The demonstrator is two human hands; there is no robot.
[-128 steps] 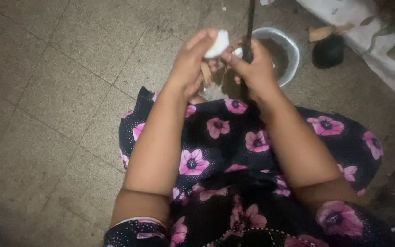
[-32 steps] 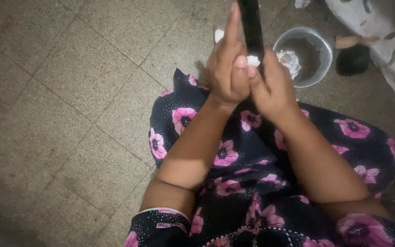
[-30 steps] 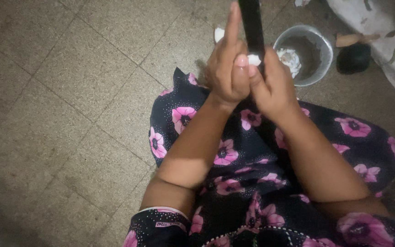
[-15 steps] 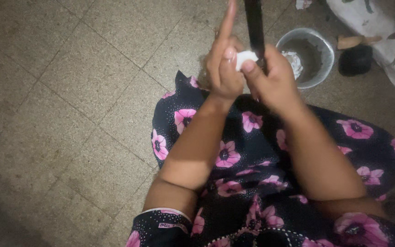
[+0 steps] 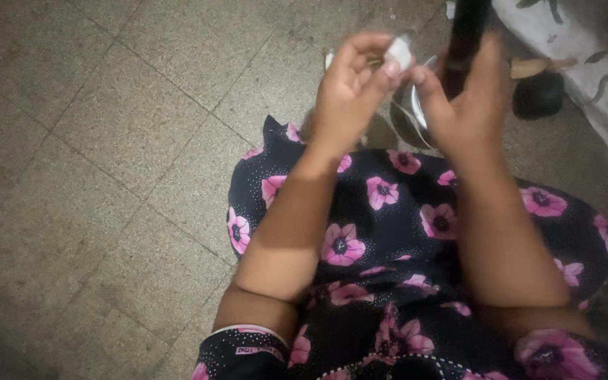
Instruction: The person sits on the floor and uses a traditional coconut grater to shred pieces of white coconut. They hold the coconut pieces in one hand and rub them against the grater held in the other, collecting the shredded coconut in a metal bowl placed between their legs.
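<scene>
My left hand (image 5: 350,91) pinches a small white piece (image 5: 399,51) between thumb and fingertips, raised in front of me. My right hand (image 5: 466,98) is closed around the handle of a long dark blade (image 5: 467,28) that points up out of the frame. The two hands sit side by side, thumbs nearly touching. A metal bowl (image 5: 406,112) on the floor is mostly hidden behind both hands. My lap in a dark dress with pink flowers (image 5: 388,232) fills the lower part of the view.
Speckled floor tiles (image 5: 107,155) spread to the left. A dark round object (image 5: 537,95) and a brownish piece (image 5: 529,67) lie at the upper right beside a white cloth with leaf print (image 5: 585,63).
My right hand with the blade has moved right, away from the left hand. My left index finger has curled down onto the white piece. The view has shifted, so the bowl is now behind my hands.
</scene>
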